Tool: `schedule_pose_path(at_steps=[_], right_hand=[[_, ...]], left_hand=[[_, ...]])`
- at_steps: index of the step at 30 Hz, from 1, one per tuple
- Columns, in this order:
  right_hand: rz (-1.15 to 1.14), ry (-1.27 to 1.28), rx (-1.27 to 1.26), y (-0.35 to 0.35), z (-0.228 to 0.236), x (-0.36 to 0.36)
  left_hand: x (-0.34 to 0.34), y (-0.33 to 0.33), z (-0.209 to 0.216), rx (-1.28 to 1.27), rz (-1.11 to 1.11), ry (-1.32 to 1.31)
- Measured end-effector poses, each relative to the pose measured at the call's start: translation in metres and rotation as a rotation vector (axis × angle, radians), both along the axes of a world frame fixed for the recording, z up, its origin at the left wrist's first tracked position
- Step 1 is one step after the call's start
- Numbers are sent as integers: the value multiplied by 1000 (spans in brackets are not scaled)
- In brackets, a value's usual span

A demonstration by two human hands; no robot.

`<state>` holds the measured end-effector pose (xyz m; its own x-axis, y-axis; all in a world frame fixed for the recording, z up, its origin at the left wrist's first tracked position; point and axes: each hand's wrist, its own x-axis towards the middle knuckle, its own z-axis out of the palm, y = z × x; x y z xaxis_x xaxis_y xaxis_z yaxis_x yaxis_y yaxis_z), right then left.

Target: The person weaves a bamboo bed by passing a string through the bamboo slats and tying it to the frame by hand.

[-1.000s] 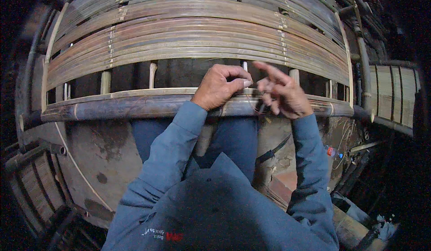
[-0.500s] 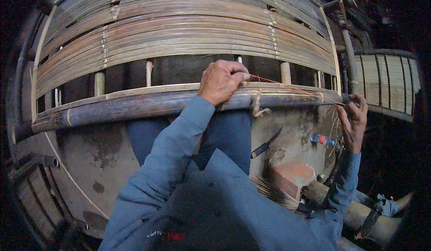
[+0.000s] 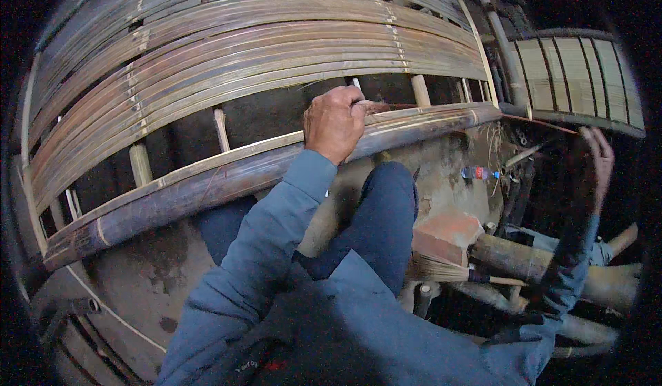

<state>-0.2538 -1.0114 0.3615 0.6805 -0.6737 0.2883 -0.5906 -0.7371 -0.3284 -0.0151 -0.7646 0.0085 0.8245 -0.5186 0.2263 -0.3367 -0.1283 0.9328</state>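
My left hand [image 3: 334, 125] is closed over the near edge of a bamboo slat bench, pinching a bunch of thin reddish-brown fibres [image 3: 387, 107]. From there the strands run right along the thick bamboo pole [image 3: 207, 187] at the bench's front. A thin reddish strand [image 3: 541, 122] stretches past the pole's right end to the fingertips of my right hand [image 3: 598, 157]. That hand is raised at the far right, partly in shadow, its fingers pressed together around the strand's end. Long split-bamboo slats [image 3: 276, 51] form the bench surface beyond my left hand.
My knees sit below the pole. On the floor at the right lie a plastic bottle [image 3: 479, 173], a reddish block [image 3: 448, 238], a straw broom [image 3: 438, 269] and thick bamboo poles [image 3: 514, 256]. A slatted panel [image 3: 576, 75] stands at the far right.
My right hand has moved outward to the right, drawing the strand out past the pole's end. My left hand stays at the bench edge. The view has tilted, and my knee has shifted right.
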Motion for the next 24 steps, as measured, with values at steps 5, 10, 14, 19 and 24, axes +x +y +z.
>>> schedule_pose_path(at_steps=[5, 10, 14, 19, 24], right_hand=[[-84, -289, 200, 51, 5, 47], [-72, -471, 314, 46, 6, 31], [-33, -487, 296, 62, 19, 13], [28, -517, 298, 62, 20, -12], [106, -544, 336, 49, 10, -26]], left_hand=[[11, 8, -4, 14, -6, 49], [10, 7, -6, -31, 45, 110], [12, 4, -5, -203, 99, -75], [-48, 22, 53, -471, -114, -226], [-108, 14, 76, -424, -146, -226]])
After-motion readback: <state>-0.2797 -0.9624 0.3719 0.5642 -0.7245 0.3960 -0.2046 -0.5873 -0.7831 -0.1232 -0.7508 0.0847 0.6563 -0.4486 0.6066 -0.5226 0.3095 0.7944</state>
